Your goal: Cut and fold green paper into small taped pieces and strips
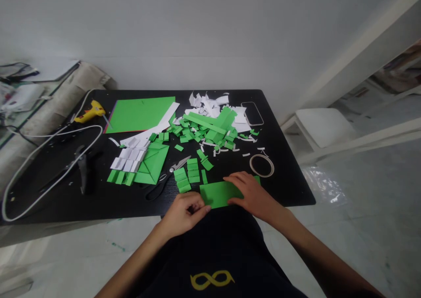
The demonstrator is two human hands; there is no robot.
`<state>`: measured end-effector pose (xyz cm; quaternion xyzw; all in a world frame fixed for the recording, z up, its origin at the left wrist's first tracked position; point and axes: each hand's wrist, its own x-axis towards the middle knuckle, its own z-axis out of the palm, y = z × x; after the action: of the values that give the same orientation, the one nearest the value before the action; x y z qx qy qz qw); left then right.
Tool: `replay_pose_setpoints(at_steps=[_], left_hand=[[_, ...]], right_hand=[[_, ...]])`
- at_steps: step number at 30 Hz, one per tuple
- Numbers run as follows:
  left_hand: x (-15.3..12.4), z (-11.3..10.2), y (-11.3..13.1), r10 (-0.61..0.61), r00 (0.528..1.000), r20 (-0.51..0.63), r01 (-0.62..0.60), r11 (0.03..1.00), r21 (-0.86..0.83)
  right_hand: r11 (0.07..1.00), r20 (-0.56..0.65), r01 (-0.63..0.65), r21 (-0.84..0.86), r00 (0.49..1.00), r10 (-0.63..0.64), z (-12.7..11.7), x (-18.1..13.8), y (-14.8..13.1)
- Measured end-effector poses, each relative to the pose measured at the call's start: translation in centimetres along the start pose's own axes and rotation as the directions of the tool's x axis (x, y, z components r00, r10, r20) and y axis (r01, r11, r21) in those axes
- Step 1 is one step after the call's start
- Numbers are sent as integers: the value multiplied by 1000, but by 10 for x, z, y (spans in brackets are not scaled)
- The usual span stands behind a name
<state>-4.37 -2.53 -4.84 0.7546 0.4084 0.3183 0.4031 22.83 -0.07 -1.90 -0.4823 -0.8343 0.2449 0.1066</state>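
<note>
A rectangular strip of green paper [216, 194] lies at the table's front edge between my hands. My left hand [186, 211] is closed at its left end, fingers curled and thumb along the lower corner. Across the strip's right part, my right hand [248, 192] rests with fingers stretched and thumb apart, covering some of the paper. Folded green pieces [193, 170] sit just beyond my left hand. Black-handled scissors [161, 184] lie to the left, blades pointing away from me. Right of the strip's far side is a roll of tape [262, 165].
Green and white paper scraps [210, 124] are heaped at the back, near a phone-shaped frame [252, 113]. Folded white pieces [131, 154] and a green sheet [141, 113] lie left. A yellow glue gun [92, 111], pliers-like tool [83, 168] and looping white cable [42, 142] occupy the far left.
</note>
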Motion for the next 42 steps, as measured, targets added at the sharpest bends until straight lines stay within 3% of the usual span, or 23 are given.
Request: replay_pose_setpoints(at_steps=[7,16,20,24,28,31,42], left_hand=[[-1,-1,2,11,1000,-1,-11,1000,9],[-1,-1,1,54,998,-19,-54,998,30],[-6,2,-2,104,986,-133,-98,994,53],[-11,6,-5,210,946,-245,-161,965,207],[-13,9,-7,299,953,-50,-254,876,410],[-12,9,-8,326,942,75,-323,825,463],[-10,8,-8,368,921,123,-384,819,427]], right_hand=[[1000,-29,30,-8,999,-30,2,-1,1],[986,-162,137,-97,975,-151,9,-7,-1],[978,-217,186,-90,955,-202,14,-12,-1],[971,-283,227,-76,929,-239,20,-19,0],[963,-350,260,-65,898,-266,25,-24,1],[962,-358,264,-61,894,-268,28,-27,1],[947,-336,313,-71,886,-318,32,-38,7]])
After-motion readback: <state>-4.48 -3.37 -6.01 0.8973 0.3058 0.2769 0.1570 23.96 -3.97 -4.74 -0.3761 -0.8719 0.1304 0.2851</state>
